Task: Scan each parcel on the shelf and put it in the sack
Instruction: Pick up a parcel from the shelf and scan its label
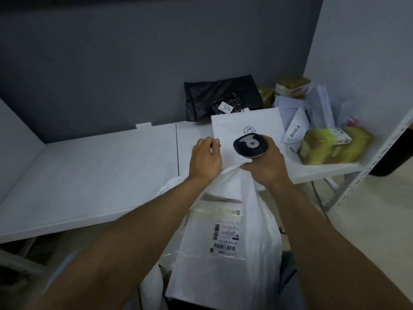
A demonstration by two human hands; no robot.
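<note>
A flat white parcel [245, 121] lies toward the right end of the shelf [89, 171]. The left hand [204, 159] curls its fingers on the parcel's near-left edge. The right hand [266, 166] grips the scanner [250, 145] and pinches the rim of the sack [257, 220]. The sack hangs below the shelf's front edge, with a labelled parcel [223, 238] inside.

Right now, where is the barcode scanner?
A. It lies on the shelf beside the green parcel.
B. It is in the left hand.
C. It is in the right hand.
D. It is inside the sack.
C: the right hand grips the black barcode scanner just above the rim of the white sack, while the left hand has no scanner in it.
</note>
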